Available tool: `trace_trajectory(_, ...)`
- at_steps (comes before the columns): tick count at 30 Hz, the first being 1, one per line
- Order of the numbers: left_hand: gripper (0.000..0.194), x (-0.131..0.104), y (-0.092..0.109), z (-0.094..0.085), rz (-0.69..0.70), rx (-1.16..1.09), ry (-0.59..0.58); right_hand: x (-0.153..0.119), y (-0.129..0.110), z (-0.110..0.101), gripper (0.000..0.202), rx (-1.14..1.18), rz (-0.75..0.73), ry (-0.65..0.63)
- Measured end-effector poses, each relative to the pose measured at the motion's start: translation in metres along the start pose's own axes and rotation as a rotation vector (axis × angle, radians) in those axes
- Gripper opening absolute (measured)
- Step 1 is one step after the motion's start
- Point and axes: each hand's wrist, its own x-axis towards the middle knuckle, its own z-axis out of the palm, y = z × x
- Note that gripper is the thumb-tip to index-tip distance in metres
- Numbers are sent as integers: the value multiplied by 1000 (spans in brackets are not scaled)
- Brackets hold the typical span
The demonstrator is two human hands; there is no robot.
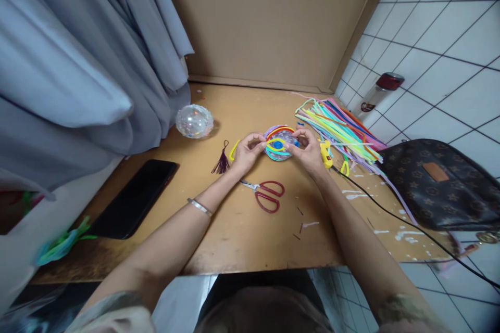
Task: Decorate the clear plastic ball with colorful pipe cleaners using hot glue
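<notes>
A clear ball point(280, 156) wrapped with purple, red, yellow and turquoise pipe cleaners sits between my hands, a blue round piece point(277, 144) on its near side. My left hand point(247, 153) pinches a yellow pipe cleaner point(275, 140) that bends across the ball; its loose tail shows left of the hand. My right hand point(308, 152) is closed at the ball's right side, its thumb at the yellow strand's right end. Scissors with red handles point(269, 196) lie just below, and a dark purple tassel point(222, 161) lies left of my left hand.
Many coloured pipe cleaners point(339, 125) are heaped back right, near a yellow glue gun point(325, 154) with a black cord. A second clear ball point(194, 121) stands back left. A black phone point(135, 199) lies front left, a brown bag point(441, 182) at right. A grey curtain point(97, 57) hangs left.
</notes>
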Motion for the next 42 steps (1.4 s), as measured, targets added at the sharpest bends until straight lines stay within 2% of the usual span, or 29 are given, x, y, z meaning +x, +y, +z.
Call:
trace_trajectory(12,25,-2,-1,-1,120,187,-8,-1,-4,1,46,30,39,19)
trace_trajectory(26,22,-3,-1,-2,249,321,-7,1,0,1,47,36,34,26)
trace_trajectory(33,25,-5,0,-1,262,333,15,1,3,0,47,53,63,23)
trace_trajectory(42,19,-5,0,0,269,336,29,2,5,1,48,41,58,29)
